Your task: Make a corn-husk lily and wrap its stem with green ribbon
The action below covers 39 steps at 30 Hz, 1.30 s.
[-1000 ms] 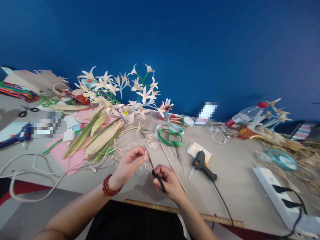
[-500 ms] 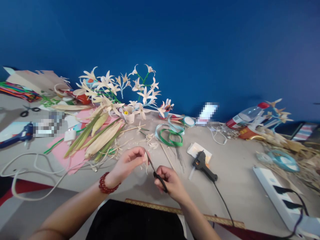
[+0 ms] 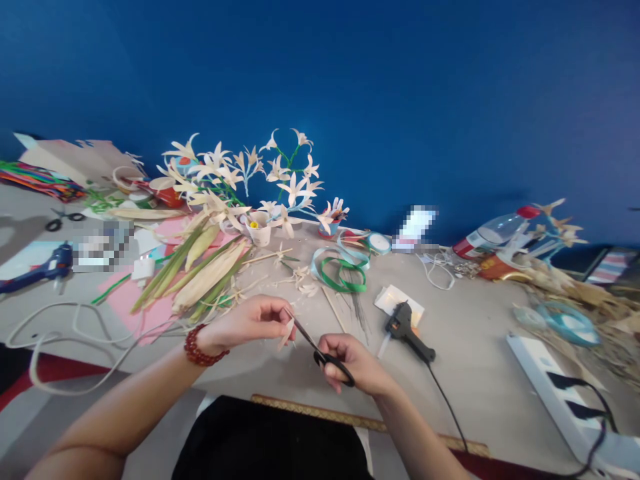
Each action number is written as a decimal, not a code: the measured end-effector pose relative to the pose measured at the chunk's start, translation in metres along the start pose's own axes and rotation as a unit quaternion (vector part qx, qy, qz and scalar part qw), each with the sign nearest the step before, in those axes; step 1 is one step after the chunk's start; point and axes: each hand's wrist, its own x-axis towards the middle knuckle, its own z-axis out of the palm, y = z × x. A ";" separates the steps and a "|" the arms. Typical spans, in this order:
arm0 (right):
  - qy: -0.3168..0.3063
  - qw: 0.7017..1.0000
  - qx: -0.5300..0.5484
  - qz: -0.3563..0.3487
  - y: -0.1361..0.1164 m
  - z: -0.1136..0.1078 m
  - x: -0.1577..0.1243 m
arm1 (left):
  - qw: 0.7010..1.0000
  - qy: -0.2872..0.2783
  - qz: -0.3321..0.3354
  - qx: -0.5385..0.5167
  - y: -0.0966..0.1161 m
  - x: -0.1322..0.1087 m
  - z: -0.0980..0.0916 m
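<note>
My left hand [image 3: 257, 321], with a red bead bracelet on its wrist, pinches a small pale strip of corn husk [image 3: 287, 333] between thumb and fingers. Black-handled scissors [image 3: 334, 367] are gripped in my right hand [image 3: 353, 363], fingers in the loops. Their blades point up and left and reach the husk strip at my left fingertips. Whether the blades are parted I cannot tell. Corn husks [image 3: 205, 283] lie on pink paper left of my hands. Small husk scraps [image 3: 306, 283] are scattered just beyond them.
Husk flowers [image 3: 293, 189] stand in cups along the blue wall. Green ribbon [image 3: 345, 283] and a black glue gun [image 3: 407, 333] lie right of centre. At far right are a power strip [image 3: 543, 393] and a bottle [image 3: 493, 233]. A blue glue gun [image 3: 47, 267] and white cable [image 3: 55, 387] occupy the left.
My right hand has moved a little to the right and down with the scissors. My left hand has shifted slightly left, and the husk strip has turned in its fingers.
</note>
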 end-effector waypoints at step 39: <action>0.171 0.671 -0.720 0.041 -0.013 0.025 0.037 | 0.984 0.147 -0.056 -0.080 -0.021 0.017 0.002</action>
